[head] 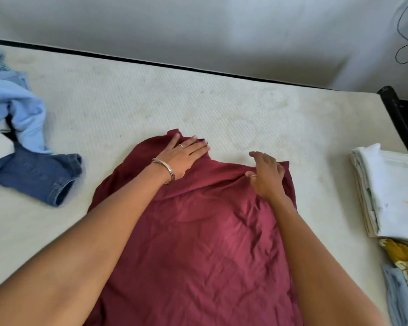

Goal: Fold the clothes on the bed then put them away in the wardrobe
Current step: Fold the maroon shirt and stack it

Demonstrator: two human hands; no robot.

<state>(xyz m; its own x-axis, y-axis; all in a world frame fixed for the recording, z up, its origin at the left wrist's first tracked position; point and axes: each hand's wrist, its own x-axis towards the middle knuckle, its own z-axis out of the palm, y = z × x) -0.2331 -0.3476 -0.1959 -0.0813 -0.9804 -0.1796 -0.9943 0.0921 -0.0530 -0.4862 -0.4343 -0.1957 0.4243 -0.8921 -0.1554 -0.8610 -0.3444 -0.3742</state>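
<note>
Maroon top (205,243) is right under my arms, spread out on the bed (151,100) and running from my wrists back toward me, so that's what I'm folding now. Bed's a bare off-white mattress, big and flat, good for this.

Way off past my left hand (184,158) there's a heap still to do: a light blue garment (21,114) with jeans (40,177) poking out underneath. Well out beyond my right hand (266,175) sits a folded pile, white shirt (391,191) on top, then something yellow patterned (403,255) and a pale blue piece nearer me.

Left hand is flat, fingers straight, pressing down the far left part of the top near the neckline. Right hand lies on the far right edge with fingers loosely bent; looks like it's resting or smoothing rather than pinching, though I can't see under the palm.

My guess is this fabric's thin, light and floppy, wrinkles easy, slides a bit. I'd grab it at the shoulder edges and fold the sides in.
</note>
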